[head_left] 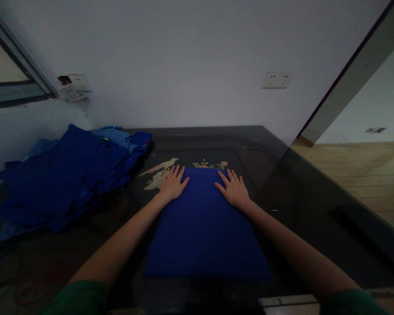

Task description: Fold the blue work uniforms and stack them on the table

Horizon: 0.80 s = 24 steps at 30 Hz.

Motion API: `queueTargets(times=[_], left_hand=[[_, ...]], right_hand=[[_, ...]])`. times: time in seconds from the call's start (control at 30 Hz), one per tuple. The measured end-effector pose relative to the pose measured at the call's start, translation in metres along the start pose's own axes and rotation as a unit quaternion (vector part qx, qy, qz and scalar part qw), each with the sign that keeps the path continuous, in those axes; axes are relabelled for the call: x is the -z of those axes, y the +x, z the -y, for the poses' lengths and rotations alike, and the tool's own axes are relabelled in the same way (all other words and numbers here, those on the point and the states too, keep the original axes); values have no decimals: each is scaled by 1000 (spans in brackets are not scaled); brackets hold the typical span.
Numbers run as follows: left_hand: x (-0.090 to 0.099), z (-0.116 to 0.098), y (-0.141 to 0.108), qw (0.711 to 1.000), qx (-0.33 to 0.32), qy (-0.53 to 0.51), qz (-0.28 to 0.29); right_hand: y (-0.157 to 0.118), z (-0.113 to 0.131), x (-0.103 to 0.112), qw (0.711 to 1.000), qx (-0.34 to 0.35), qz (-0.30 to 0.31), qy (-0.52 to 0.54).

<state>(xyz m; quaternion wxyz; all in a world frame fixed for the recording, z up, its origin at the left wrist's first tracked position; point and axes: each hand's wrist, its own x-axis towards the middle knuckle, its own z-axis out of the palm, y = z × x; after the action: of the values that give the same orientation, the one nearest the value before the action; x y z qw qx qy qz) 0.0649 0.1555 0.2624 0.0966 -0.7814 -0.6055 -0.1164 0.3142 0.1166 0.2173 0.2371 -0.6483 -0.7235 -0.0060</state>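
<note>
A blue piece of cloth [206, 227], perhaps a folded garment, lies flat and smooth on the dark glossy table [282, 245]. My left hand [173, 183] rests with spread fingers at its far left corner, partly on the cloth and partly over the tabletop. At the far right corner, my right hand [233, 188] lies the same way, fingers apart, a ring on one finger. Neither hand grips anything. Just beyond the cloth's far edge, a painted bird [162, 167] and painted flowers [205, 164] decorate the table.
To the left is a loose heap of blue garments [62, 175], some lighter blue. A white wall with a double socket [276, 80] stands behind the table. On the left wall hangs a power strip [72, 92]. A dark flat object [364, 236] sits at the right.
</note>
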Motion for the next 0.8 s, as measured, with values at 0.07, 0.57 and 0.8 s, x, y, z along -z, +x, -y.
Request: queueTargets(times=[0.07, 0.57, 0.8], left_hand=[[10, -8, -14, 998, -31, 30, -37], [16, -16, -122, 970, -236, -1, 65], [30, -6, -142, 984, -171, 38, 25]], right_hand=[[-8, 8, 10, 1000, 16, -11, -20], [-105, 29, 10, 982, 184, 41, -30], [-116, 6, 24, 988, 145, 18, -46]])
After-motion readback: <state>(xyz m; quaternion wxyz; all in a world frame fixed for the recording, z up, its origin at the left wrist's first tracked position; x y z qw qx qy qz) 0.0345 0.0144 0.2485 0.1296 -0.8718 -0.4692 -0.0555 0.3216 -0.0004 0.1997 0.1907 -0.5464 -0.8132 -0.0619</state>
